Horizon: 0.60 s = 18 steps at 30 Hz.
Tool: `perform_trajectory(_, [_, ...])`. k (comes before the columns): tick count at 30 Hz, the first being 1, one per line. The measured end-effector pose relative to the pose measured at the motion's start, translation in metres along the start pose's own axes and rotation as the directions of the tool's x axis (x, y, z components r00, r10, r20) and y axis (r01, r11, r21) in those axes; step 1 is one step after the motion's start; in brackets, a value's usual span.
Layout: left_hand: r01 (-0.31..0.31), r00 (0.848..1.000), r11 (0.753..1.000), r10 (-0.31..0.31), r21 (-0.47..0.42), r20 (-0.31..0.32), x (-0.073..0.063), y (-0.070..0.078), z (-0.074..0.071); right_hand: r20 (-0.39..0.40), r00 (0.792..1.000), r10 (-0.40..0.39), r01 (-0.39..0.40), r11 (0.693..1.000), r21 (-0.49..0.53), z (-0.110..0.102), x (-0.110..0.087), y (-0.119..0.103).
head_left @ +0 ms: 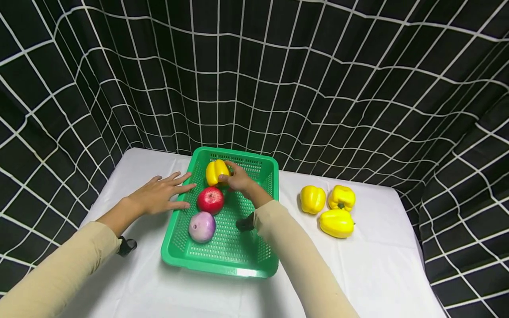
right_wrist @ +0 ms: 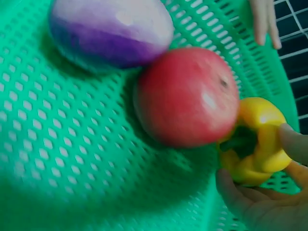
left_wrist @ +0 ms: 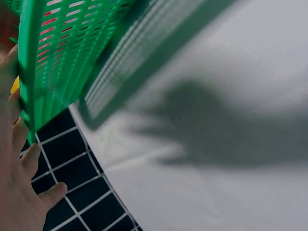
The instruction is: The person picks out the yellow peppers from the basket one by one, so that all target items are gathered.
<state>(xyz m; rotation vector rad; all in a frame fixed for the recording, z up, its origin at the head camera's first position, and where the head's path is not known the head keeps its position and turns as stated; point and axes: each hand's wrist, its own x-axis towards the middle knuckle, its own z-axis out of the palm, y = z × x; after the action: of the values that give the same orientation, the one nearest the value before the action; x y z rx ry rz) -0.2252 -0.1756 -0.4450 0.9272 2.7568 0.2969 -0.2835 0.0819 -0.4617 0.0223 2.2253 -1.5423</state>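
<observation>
My right hand (head_left: 240, 179) grips a yellow bell pepper (head_left: 216, 172) at the far left end of the green basket (head_left: 223, 270). In the right wrist view, thumb and fingers hold the pepper (right_wrist: 257, 144) from its side, its green stem facing the red pomegranate-like fruit (right_wrist: 187, 98). That red fruit (head_left: 210, 200) sits right beside the pepper along the basket's left side. Nearer to me lies a purple-and-white round vegetable (head_left: 202, 227), like a turnip. My left hand (head_left: 161, 194) is spread with straight fingers over the basket's left rim, and in the left wrist view its fingers (left_wrist: 31, 159) lie alongside that rim.
Three more yellow bell peppers lie on the white tablecloth (head_left: 381, 256) right of the basket: one at the left (head_left: 312, 199), one at the back (head_left: 342, 198) and one in front (head_left: 336, 223). A black curtain with white grid lines (head_left: 254, 79) surrounds the table's back and sides.
</observation>
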Motion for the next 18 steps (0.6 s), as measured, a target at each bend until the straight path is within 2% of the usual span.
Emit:
perform_trajectory(4, [-0.002,1.000,1.000,0.002,0.000,-0.004,-0.001,0.000,0.001,0.052,0.999,-0.005,0.007,0.999,-0.047,-0.017,-0.012,-0.012])
perform_trajectory(10, [-0.001,1.000,1.000,0.001,0.004,-0.006,-0.001,-0.001,0.002,0.155,0.986,-0.058,0.079,0.988,-0.135,-0.043,-0.033,-0.027])
perform_trajectory(18, [-0.010,1.000,1.000,0.010,0.009,-0.023,0.000,0.000,0.002,0.239,0.966,-0.094,0.145,0.968,-0.204,-0.079,-0.063,-0.025])
